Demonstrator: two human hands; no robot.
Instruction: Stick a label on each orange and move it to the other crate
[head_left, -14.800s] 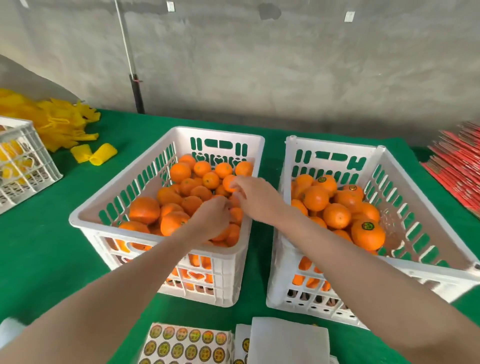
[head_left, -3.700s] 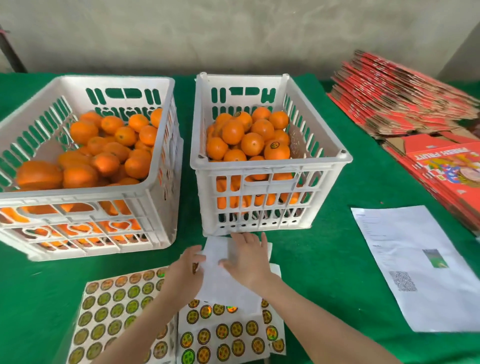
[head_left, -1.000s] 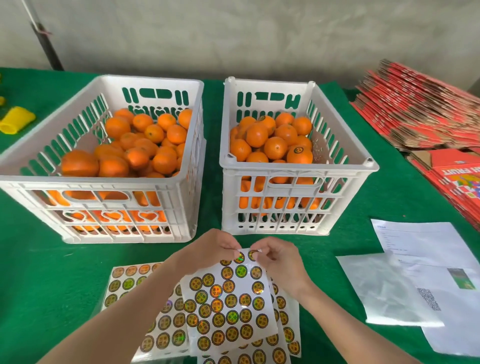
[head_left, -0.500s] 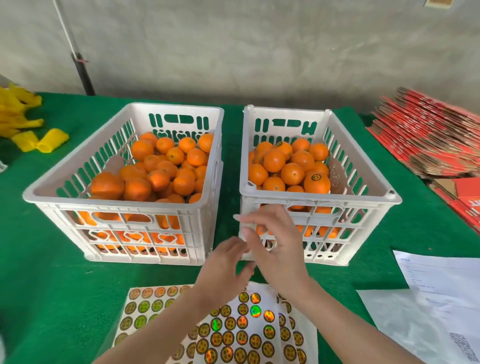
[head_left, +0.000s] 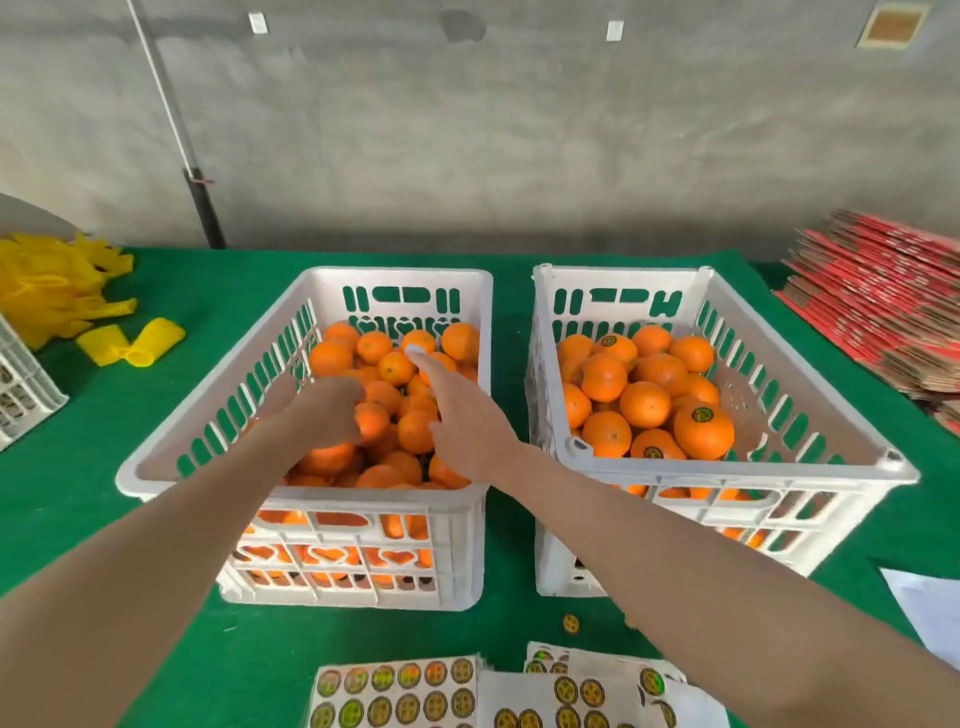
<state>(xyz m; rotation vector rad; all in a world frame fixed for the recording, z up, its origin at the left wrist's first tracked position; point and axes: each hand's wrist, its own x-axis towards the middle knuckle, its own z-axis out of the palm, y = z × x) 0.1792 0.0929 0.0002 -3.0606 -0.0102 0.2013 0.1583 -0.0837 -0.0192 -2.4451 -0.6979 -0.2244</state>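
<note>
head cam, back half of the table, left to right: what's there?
yellow rolls → left crate holding unlabelled oranges → right crate holding labelled oranges → red cardboard stack

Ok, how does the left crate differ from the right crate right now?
Both hands are inside the left crate: the left hand curls over an orange, the right hand points a finger with what looks like a label on its tip; no hand is in the right crate. Several oranges in the right crate show round labels; none shows in the left crate. Both are white slotted crates on the green cloth.
</note>
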